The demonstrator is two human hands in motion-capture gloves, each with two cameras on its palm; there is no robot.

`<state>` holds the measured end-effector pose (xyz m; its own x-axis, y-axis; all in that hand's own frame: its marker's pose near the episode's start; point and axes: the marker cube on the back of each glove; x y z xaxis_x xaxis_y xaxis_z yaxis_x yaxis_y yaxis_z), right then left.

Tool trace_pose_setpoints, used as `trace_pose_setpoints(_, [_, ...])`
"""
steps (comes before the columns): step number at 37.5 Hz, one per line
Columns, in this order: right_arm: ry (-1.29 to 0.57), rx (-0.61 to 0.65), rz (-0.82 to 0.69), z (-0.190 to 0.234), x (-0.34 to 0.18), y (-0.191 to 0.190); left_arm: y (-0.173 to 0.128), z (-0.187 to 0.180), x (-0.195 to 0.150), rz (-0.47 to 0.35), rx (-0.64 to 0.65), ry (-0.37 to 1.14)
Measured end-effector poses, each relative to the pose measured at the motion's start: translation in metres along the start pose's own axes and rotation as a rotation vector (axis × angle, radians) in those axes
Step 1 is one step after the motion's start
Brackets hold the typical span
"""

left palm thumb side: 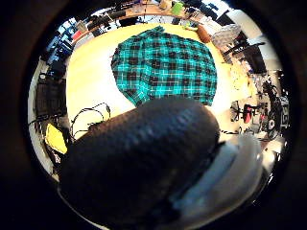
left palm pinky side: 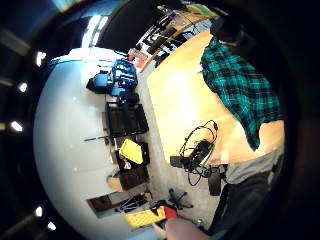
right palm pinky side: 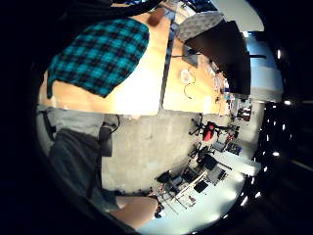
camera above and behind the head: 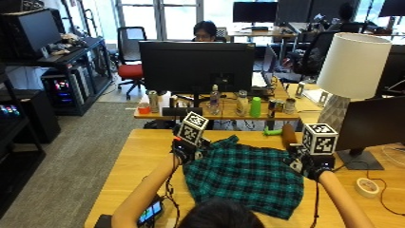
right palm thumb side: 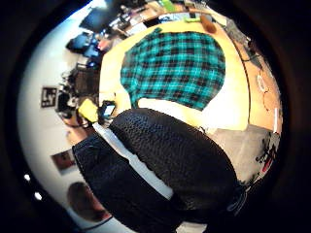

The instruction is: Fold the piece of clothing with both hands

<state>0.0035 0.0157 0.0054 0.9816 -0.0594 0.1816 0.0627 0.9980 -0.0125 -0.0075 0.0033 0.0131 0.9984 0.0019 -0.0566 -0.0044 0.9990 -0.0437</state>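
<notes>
left hand (camera above and behind the head: pixel 185 148): raised over the far left corner of the shirt, above the cloth; finger state cannot be told, only the thumb (left palm thumb side: pixel 144 163) shows in its palm view, holding nothing visible.
shirt (camera above and behind the head: pixel 244 178): teal and black plaid, spread flat on the wooden table (camera above and behind the head: pixel 142 152), centred in front of the person; long axis runs from the far left corner down toward the near right edge; small peak of cloth points to the far side.
right hand (camera above and behind the head: pixel 308 164): raised at the far right edge of the shirt; fingers not visible, cannot tell.
phone (camera above and behind the head: pixel 150 212): lit screen, on the table near the left forearm.
tape roll (camera above and behind the head: pixel 366 186): on the table, well right of the shirt.
</notes>
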Motion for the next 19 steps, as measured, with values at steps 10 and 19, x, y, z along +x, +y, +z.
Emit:
trace_pose_setpoints(10, [0.013, 0.017, 0.032, 0.008, 0.010, -0.012, -0.011, 0.044, 0.013, 0.092, -0.068, 0.159])
trace_pose_setpoints(19, [0.018, -0.013, 0.022, 0.025, 0.010, -0.019, -0.019, 0.138, 0.060, 0.250, -0.236, 0.282])
